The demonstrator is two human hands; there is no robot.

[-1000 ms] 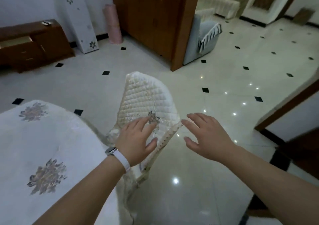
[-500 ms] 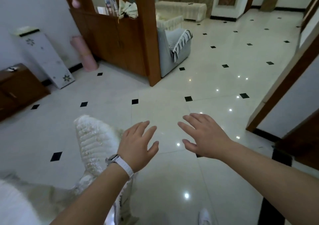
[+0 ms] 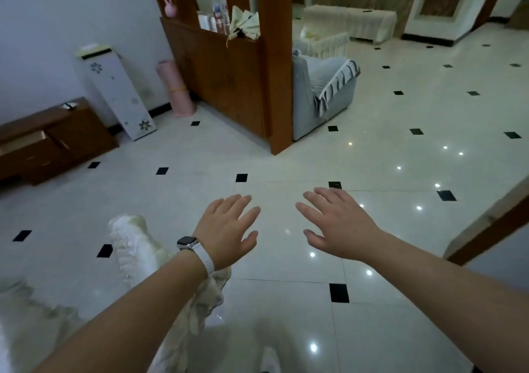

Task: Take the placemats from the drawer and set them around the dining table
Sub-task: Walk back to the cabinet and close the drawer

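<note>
At lower centre, left hand [image 3: 226, 229]: palm down, fingers straight and fanned wide, holding nothing, above the floor.
Right hand [image 3: 340, 226]: just right of it and apart from it, also palm down, fingers spread and thumb out, holding nothing.
Watch [image 3: 187, 242]: on the left wrist, dark face up, white band.
White quilted cloth [image 3: 128, 246]: lower left, partly behind the left forearm, draped and blurred; I cannot tell whether it is a placemat or a cover.
Shoe [image 3: 269, 361]: white, at the bottom edge between the two forearms.
Floor [image 3: 286, 160]: glossy pale tiles with small black diamond insets and bright dots of reflected light.
Drawer [image 3: 23, 140]: far left at mid height, pulled partly out of a low wooden cabinet [image 3: 74, 137]; its contents are too small to make out.
White panel [image 3: 114, 92]: upper left, flower-printed, leaning against the wall beside the cabinet.
Pink roll [image 3: 177, 92]: upright, between the panel and the wooden partition [image 3: 229, 72].
Partition: upper centre, with bottles and a folded pale cloth on its ledge.
Grey armchair [image 3: 323, 92]: just right of the partition's post, a striped throw over its arm.
Door frame [image 3: 486, 229]: brown, slanting along the right edge.
</note>
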